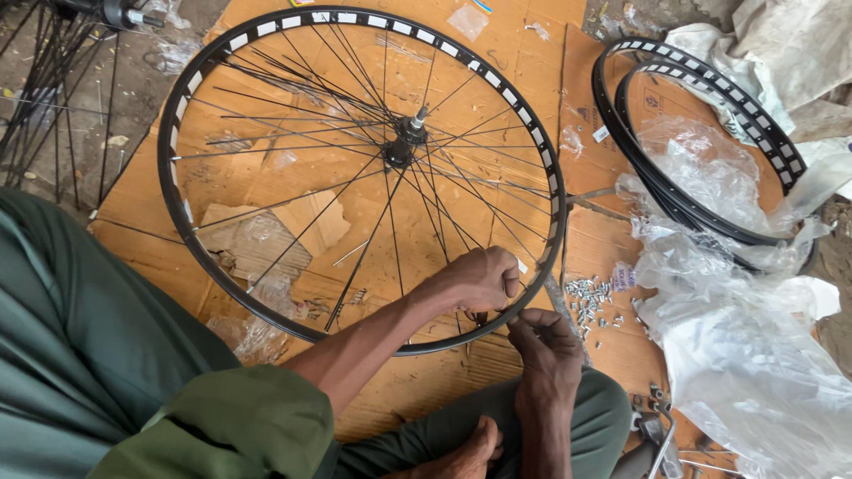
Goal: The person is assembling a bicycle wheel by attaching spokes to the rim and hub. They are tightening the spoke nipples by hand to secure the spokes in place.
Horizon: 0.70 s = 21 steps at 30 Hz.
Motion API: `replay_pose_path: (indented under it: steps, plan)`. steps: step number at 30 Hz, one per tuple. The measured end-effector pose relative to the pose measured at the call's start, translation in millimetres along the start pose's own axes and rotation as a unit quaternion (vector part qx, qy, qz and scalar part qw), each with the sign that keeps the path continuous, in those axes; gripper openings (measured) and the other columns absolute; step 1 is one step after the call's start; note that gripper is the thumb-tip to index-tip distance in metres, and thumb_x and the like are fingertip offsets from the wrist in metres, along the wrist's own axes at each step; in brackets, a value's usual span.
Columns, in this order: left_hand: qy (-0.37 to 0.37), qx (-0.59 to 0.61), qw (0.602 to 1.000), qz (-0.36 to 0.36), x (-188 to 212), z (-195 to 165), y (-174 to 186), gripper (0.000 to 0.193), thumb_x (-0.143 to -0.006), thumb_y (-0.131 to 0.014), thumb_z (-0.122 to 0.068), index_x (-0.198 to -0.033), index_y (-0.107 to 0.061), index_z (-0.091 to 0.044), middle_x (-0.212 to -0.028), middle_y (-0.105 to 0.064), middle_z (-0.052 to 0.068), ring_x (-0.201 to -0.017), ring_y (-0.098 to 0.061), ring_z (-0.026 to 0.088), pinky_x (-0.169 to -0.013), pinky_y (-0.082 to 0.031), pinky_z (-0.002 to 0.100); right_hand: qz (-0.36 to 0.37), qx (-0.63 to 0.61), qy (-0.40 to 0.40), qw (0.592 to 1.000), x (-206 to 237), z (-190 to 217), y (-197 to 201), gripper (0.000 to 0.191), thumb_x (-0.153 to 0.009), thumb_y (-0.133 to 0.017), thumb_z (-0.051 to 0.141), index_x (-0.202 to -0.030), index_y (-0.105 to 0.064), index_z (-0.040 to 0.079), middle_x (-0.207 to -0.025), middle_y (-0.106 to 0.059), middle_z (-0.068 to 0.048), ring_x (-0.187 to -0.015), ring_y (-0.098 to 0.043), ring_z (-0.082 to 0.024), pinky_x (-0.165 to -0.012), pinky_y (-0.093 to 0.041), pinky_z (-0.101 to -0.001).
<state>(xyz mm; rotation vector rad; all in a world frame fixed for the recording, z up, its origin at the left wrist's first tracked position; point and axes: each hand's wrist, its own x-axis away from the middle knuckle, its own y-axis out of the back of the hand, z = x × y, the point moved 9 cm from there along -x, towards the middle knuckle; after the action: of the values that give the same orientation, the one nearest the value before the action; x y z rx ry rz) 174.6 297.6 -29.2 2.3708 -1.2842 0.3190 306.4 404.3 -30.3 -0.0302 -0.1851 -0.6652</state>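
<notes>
Your left hand [479, 279] pinches a spoke at the bicycle wheel rim [532, 133]; your right hand [546, 341], fingers curled together, touches the rim just below them.

One spoked bicycle wheel [364, 168] lies flat on flattened cardboard [524, 53], two hands at its near rim: the left hand [475, 279] on the inside, the right hand [543, 341] just outside. To the right of the wheel, two bare black rims [701, 75] sit stacked, with no spokes. Between the wheel and those rims lies one small heap of silver spoke nipples [590, 297], too many and too small to count. One more spoked wheel [53, 80] shows in part beyond the wheel's far left edge.
</notes>
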Motion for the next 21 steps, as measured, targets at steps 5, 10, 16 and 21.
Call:
replay_pose_path:
  steps: [5, 10, 16, 21]
  plan:
    - [-0.043, 0.004, 0.998, -0.040, -1, -4, 5, 0.018, -0.071, -0.075, 0.000, -0.087, -0.069, -0.004, -0.081, -0.073, 0.010, -0.071, -0.071, 0.021, -0.057, -0.053, 0.034, 0.038, -0.014, -0.013, 0.999, -2, -5, -3, 0.013, -0.082, -0.071, -0.011, -0.090, -0.067, -0.001, -0.087, -0.072, -0.009, -0.081, -0.066, -0.014, -0.076, -0.052, -0.0263]
    - [-0.037, 0.005, 0.998, -0.043, -2, 4, 2, 0.019, -0.071, -0.074, 0.002, -0.088, -0.069, -0.005, -0.084, -0.073, 0.009, -0.074, -0.071, 0.021, -0.060, -0.054, 0.035, 0.050, -0.006, -0.021, 0.999, -1, -5, -8, 0.012, -0.083, -0.072, -0.010, -0.091, -0.068, -0.002, -0.089, -0.074, -0.011, -0.084, -0.068, -0.017, -0.080, -0.054, -0.0281]
    - [-0.028, 0.015, 0.999, -0.027, -1, 4, 1, 0.021, -0.072, -0.077, 0.002, -0.090, -0.068, -0.005, -0.087, -0.072, 0.008, -0.077, -0.072, 0.021, -0.062, -0.055, 0.035, 0.037, 0.011, -0.019, 0.999, 1, -1, -10, 0.014, -0.083, -0.074, -0.010, -0.092, -0.068, -0.002, -0.089, -0.073, -0.012, -0.085, -0.068, -0.017, -0.081, -0.054, -0.0290]
    - [-0.024, 0.038, 0.999, -0.029, 4, 3, 4, 0.021, -0.073, -0.080, 0.002, -0.088, -0.066, -0.004, -0.087, -0.072, 0.010, -0.078, -0.072, 0.021, -0.063, -0.055, 0.035, 0.061, -0.015, -0.036, 0.997, -1, -4, -11, 0.011, -0.083, -0.073, -0.009, -0.091, -0.067, -0.002, -0.090, -0.074, -0.012, -0.086, -0.069, -0.017, -0.082, -0.055, -0.0292]
